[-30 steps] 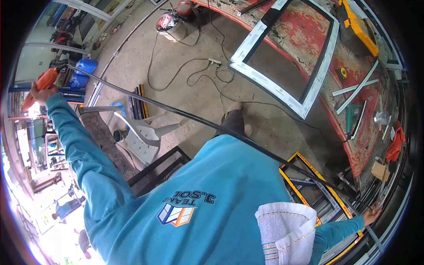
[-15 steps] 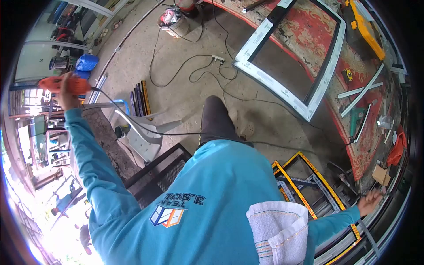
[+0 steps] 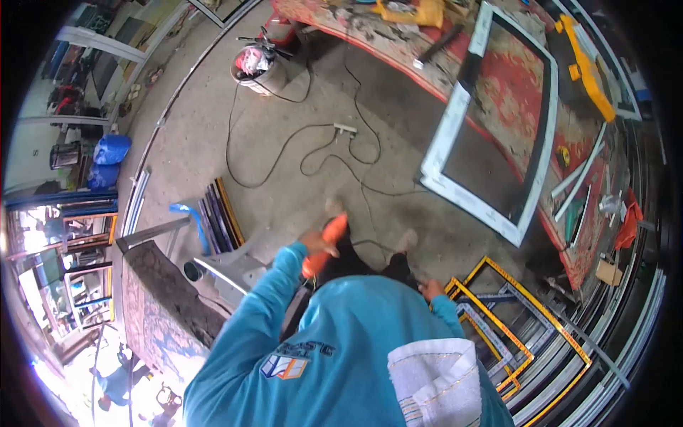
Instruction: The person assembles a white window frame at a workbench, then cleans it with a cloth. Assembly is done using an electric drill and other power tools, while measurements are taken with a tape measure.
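Note:
My left hand (image 3: pixel 318 243) is closed around an orange corded power tool (image 3: pixel 334 229), held in front of my legs. The tool's working end and exact kind are hard to make out. My right hand (image 3: pixel 430 288) hangs low beside my right hip, close to the yellow-edged frames (image 3: pixel 509 331); its fingers are too small and blurred to read. A dark cord (image 3: pixel 373 245) runs near my feet. Over the red-covered table's edge juts a large white-and-black frame (image 3: pixel 445 142), to my front right.
A bucket of rags (image 3: pixel 260 75) stands on the floor ahead, with an extension socket (image 3: pixel 345 129) and looping cords nearby. At left are a grey plastic chair (image 3: pixel 238 274) and several leaning profiles (image 3: pixel 222 217). A yellow case (image 3: pixel 583 67) lies on the red-covered table (image 3: pixel 491 107).
My left hand has brought the orange tool from far left to in front of my legs. My right hand has come in from far right to my hip. The view has shifted.

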Demonstrator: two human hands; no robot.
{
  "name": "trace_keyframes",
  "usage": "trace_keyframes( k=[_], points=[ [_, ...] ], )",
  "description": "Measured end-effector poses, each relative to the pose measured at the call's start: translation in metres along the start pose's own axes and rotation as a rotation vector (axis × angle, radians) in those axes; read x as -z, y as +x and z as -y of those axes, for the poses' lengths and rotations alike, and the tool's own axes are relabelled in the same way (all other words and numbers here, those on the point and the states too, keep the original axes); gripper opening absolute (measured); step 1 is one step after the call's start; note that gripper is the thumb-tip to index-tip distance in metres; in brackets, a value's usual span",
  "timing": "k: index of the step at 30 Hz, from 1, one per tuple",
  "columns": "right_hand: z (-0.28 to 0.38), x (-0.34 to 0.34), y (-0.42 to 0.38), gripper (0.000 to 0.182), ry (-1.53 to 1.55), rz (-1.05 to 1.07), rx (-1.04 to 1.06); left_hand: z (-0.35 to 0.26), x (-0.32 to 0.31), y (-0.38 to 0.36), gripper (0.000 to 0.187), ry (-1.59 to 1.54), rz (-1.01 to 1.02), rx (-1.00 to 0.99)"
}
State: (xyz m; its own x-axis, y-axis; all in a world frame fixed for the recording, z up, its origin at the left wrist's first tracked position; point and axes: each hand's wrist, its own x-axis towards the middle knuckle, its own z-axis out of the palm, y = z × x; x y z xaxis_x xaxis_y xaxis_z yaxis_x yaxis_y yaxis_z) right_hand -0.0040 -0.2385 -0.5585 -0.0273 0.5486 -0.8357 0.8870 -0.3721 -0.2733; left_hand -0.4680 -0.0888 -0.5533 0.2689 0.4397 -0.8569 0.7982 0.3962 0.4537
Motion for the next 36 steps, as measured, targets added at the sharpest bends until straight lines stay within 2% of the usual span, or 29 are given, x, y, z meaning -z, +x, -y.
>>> trace_keyframes(
  k=[2,4,6,8,9,11,12,14,15,17,18,20,21,22,23,24,26,28,30,32,33,36],
  points=[
    [0.041,-0.009,-0.005,0.035,-0.019,0.052,-0.05,-0.016,-0.001,-0.02,0.08,0.089,0.139,0.101],
    [0.072,-0.013,-0.011,0.036,-0.142,0.023,-0.221,-0.018,0.006,-0.035,0.076,0.191,0.088,0.157],
    [0.086,-0.009,-0.02,0.036,-0.146,0.055,-0.294,-0.007,0.009,-0.038,0.073,0.134,0.079,0.189],
    [0.087,0.007,-0.035,0.036,0.114,-0.036,-0.036,0.003,0.016,-0.042,0.07,0.079,0.062,0.219],
    [0.11,0.033,-0.06,0.037,0.319,0.003,0.048,0.013,0.019,-0.047,0.066,-0.006,0.135,0.218],
    [0.142,0.069,-0.1,0.036,0.352,0.052,0.073,0.045,0.012,-0.055,0.054,-0.202,0.262,0.179],
    [0.151,0.078,-0.106,0.035,0.397,0.094,0.109,0.05,0.016,-0.07,0.054,-0.215,0.263,0.179],
    [0.157,0.078,-0.107,0.034,0.39,0.135,0.092,0.05,0.031,-0.101,0.051,-0.303,0.312,0.017],
    [0.159,0.08,-0.098,0.032,0.395,0.167,0.079,0.047,0.042,-0.107,0.051,-0.318,0.304,0.024],
    [0.161,0.084,-0.071,0.034,0.383,0.224,0.054,0.049,0.055,-0.107,0.047,-0.549,0.143,0.119],
    [0.161,0.084,-0.056,0.035,0.383,0.265,0.022,0.063,0.056,-0.09,0.047,-0.561,0.143,0.128],
    [0.172,0.087,-0.004,0.037,0.473,0.242,-0.043,0.096,0.058,-0.036,0.054,-0.453,-0.08,0.143],
    [0.181,0.09,0.027,0.039,0.565,0.209,-0.108,0.104,0.058,-0.007,0.058,-0.527,-0.23,0.122],
    [0.188,0.088,0.066,0.041,0.684,0.167,-0.045,0.113,0.062,0.027,0.062,-0.596,-0.384,0.098],
    [0.197,0.085,0.11,0.043,0.807,0.117,0.023,0.138,0.056,0.082,0.066,-0.491,-0.441,0.153],
    [0.216,0.083,0.15,0.047,0.897,0.051,-0.066,0.162,0.049,0.135,0.071,-0.386,-0.489,0.21],
    [0.233,0.07,0.239,0.038,1.196,0.041,-0.048,0.159,0.072,0.204,0.07,-0.3,-0.57,0.147],
    [0.249,0.046,0.334,0.029,1.391,0.01,0.14,0.164,0.091,0.275,0.07,-0.241,-0.511,0.069],
    [0.269,0.03,0.415,0.025,1.559,0.006,0.022,0.167,0.097,0.335,0.068,-0.225,-0.512,0.065],
    [0.273,0.014,0.494,0.024,1.594,-0.001,-0.02,0.178,0.094,0.384,0.067,-0.206,-0.513,0.064],
    [0.272,0.006,0.529,0.023,1.637,-0.019,-0.066,0.185,0.09,0.406,0.066,-0.288,-0.475,0.04],
    [0.262,0.002,0.611,0.023,1.71,0.02,0.002,0.213,0.064,0.458,0.064,-0.371,-0.409,-0.023]
  ],
)
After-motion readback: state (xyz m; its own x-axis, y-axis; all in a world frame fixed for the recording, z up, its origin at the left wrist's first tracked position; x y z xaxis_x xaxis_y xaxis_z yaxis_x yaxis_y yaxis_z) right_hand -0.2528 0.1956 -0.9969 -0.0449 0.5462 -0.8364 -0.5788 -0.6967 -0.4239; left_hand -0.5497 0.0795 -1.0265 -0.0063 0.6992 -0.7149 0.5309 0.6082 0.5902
